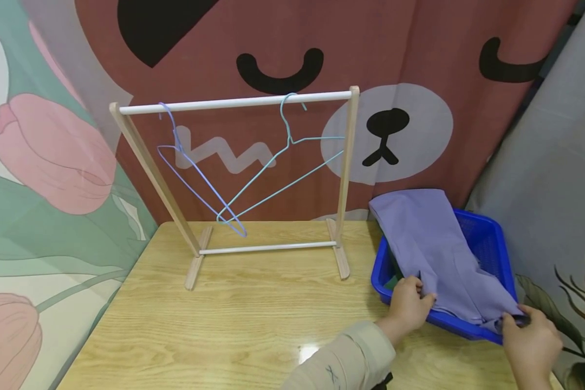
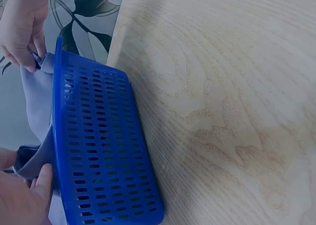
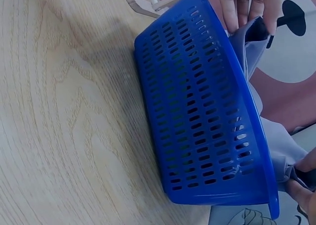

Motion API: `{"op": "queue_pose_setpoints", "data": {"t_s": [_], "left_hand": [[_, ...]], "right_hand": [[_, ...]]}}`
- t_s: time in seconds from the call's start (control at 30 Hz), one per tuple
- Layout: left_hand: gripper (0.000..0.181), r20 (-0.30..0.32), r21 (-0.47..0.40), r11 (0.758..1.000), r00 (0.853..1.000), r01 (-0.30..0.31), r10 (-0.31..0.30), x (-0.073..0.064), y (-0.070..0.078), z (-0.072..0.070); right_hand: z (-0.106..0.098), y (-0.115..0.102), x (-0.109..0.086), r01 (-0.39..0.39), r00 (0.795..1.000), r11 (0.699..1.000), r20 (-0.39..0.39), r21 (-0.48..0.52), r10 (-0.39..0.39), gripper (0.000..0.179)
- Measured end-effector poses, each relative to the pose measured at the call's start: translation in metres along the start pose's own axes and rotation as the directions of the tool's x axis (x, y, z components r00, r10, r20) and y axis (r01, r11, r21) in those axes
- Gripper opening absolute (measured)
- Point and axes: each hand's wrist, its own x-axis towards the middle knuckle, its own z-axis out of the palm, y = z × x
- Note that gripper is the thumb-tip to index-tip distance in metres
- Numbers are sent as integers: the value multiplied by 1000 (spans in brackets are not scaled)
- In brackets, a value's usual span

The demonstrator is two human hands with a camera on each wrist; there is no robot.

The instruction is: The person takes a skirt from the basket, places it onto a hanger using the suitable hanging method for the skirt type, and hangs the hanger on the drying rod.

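Observation:
A lavender garment (image 1: 431,246) with a dark inside lies across the blue plastic basket (image 1: 489,238), its far end draped over the back rim. My left hand (image 1: 409,309) pinches the near edge of the cloth by the basket's front left. At the front right corner, my right hand (image 1: 533,338) grips the other end of that edge, where a dark opening shows. In the left wrist view the cloth between both hands is partly hidden behind the basket wall (image 2: 98,146). Seen from the right wrist, my left fingers (image 3: 242,7) hold the fabric over the rim.
Left of the basket stands a small wooden rack (image 1: 346,173) with a white top bar. A purple hanger (image 1: 200,173) and a light blue hanger (image 1: 268,168) hang from it. Printed curtains (image 1: 283,32) enclose the wooden table (image 1: 234,319). Dark green cloth (image 1: 392,281) shows inside the basket.

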Motion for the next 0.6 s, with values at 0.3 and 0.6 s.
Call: {"op": "queue_pose_setpoints", "data": {"t_s": [0.3,0.6], "left_hand": [[14,-78,-16,998,995,-62,61,0,-11,2],[20,-136,-222,974,991,-47,17,3,-31,-8]], "right_hand": [[30,45,25,-67,992,997,-101,36,70,38],[1,-1,-5,-194,977,947,-41,254,211,27]]}}
